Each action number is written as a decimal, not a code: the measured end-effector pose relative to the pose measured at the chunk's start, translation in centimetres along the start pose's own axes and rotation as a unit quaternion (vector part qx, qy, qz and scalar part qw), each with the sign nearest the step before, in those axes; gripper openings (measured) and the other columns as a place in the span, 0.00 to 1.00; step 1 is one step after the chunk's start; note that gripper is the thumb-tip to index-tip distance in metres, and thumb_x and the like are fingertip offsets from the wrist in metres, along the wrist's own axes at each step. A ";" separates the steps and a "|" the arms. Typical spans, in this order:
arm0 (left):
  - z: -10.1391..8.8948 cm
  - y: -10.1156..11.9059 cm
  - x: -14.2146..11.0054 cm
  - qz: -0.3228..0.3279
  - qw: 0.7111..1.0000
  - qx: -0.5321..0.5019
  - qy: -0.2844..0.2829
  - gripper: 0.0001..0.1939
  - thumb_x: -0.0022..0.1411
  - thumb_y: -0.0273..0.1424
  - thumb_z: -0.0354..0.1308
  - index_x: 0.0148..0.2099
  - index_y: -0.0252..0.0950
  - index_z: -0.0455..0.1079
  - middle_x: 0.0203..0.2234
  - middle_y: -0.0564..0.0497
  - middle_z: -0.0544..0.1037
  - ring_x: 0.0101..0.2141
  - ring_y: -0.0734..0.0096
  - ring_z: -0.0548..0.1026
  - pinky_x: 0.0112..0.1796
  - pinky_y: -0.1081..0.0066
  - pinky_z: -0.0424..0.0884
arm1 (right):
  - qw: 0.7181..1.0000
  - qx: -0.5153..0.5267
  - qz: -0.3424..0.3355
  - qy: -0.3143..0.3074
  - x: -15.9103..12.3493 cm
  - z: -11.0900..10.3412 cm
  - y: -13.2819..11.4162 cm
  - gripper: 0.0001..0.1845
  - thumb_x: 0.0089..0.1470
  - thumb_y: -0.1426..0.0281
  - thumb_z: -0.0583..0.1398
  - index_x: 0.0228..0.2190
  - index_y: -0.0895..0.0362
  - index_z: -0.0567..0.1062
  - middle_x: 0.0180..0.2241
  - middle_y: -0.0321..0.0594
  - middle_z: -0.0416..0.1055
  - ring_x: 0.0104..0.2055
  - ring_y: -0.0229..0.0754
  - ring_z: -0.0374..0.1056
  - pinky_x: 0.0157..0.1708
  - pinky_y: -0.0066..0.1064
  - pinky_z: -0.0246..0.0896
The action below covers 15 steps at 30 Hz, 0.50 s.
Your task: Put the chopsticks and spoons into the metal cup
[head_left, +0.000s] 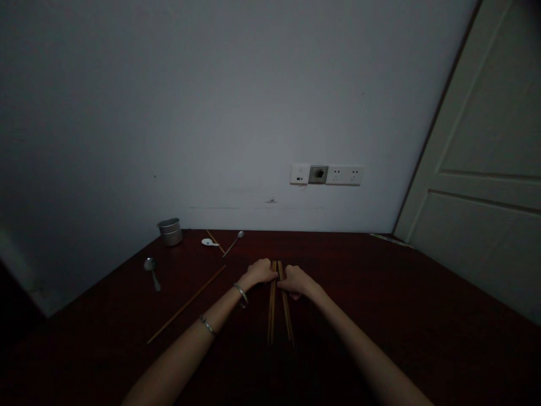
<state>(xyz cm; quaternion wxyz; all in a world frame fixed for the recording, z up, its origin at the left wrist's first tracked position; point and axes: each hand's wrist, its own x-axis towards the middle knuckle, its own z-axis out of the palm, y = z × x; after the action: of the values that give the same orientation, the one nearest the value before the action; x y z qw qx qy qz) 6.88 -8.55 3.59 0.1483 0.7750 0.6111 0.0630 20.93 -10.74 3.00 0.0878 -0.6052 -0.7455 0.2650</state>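
Note:
Both my hands meet at the middle of a dark red table. My left hand and my right hand are closed, fingers curled, on the far ends of a small bundle of wooden chopsticks that lies pointing toward me. Two bracelets ring my left forearm. A single loose chopstick lies slanted to the left of my left arm.
At the back left stand a small metal cup, a metal spoon, a white spoon, another metal spoon and one more chopstick. A white wall with sockets is behind; a door stands at right.

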 end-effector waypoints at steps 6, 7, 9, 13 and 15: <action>0.2 0.0 0.1 -0.008 1.000 -0.011 0.002 0.16 0.51 0.38 0.53 0.35 0.32 0.74 0.27 0.43 0.77 0.29 0.65 0.75 0.25 0.75 0.64 | 1.000 0.027 0.005 -0.012 -0.3 -0.2 -0.1 0.08 0.44 0.68 0.57 0.23 0.61 0.70 0.21 0.46 0.74 0.19 0.42 0.71 0.14 0.25 0.62; 0.3 0.1 0.1 -0.009 1.000 -0.013 0.002 0.16 0.51 0.38 0.53 0.35 0.31 0.74 0.27 0.43 0.77 0.29 0.66 0.75 0.24 0.76 0.63 | 1.000 0.027 0.006 -0.011 -0.5 -0.3 -0.2 0.07 0.44 0.69 0.57 0.22 0.61 0.70 0.21 0.45 0.74 0.19 0.42 0.70 0.13 0.25 0.61; 0.3 0.1 0.1 -0.008 1.000 -0.019 0.001 0.16 0.51 0.37 0.53 0.34 0.30 0.74 0.27 0.43 0.77 0.28 0.66 0.74 0.23 0.76 0.62 | 1.000 0.028 0.001 -0.011 -0.7 -0.4 -0.4 0.07 0.44 0.69 0.57 0.21 0.61 0.70 0.20 0.44 0.73 0.18 0.41 0.70 0.13 0.24 0.61; 0.3 0.3 0.0 -0.011 0.999 -0.035 0.000 0.15 0.51 0.36 0.53 0.33 0.29 0.74 0.24 0.43 0.77 0.26 0.68 0.74 0.22 0.77 0.62 | 0.999 0.040 -0.001 -0.019 -0.8 -0.5 -0.4 0.08 0.44 0.70 0.57 0.18 0.60 0.69 0.17 0.41 0.71 0.16 0.38 0.68 0.13 0.22 0.60; 0.3 0.3 -0.1 -0.010 0.999 -0.044 -0.001 0.15 0.51 0.36 0.53 0.33 0.29 0.74 0.24 0.43 0.76 0.26 0.68 0.74 0.22 0.77 0.62 | 0.999 0.045 0.007 -0.018 -0.7 -0.4 -0.3 0.07 0.43 0.71 0.57 0.18 0.61 0.69 0.16 0.41 0.70 0.15 0.38 0.67 0.13 0.23 0.60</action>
<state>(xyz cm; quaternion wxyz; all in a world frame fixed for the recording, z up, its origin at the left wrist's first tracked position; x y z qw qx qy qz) 7.22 -8.77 3.45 0.1832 0.7615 0.6156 0.0873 20.99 -11.30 3.58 0.1000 -0.6009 -0.7302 0.3093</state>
